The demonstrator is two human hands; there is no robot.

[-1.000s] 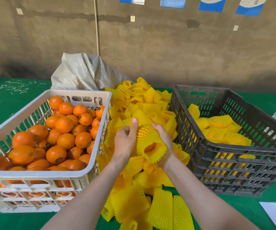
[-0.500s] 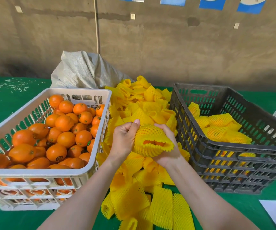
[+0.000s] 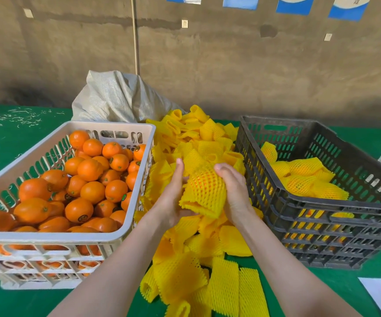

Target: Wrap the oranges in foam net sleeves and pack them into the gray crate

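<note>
A: Logged the sleeved orange where?

B: Found it over the middle of the worktop, above the heap of loose sleeves. Noted it cradled between left hand and right hand, both cupped round its sides with fingers curled onto the net.

A: Long axis?

B: Ran roughly away from the body, tilted. Noted the net's open, flattened end facing near and down. Saw orange skin through the mesh at the far part only.

A: Placed the gray crate which way?

B: Lay to the right, just beside the right hand. Noted its near-left corner close to that wrist. Judged the right hand nearer for the drop.

A: Saw anything in the path?

B: Only the crate's own rim; judged a lift over it needed. Noted wrapped oranges bunched at left and centre inside. Looked open toward its right side, as far as could be seen; could not tell behind the near wall. Marked the white crate beyond the left hand, out of the way.
</note>
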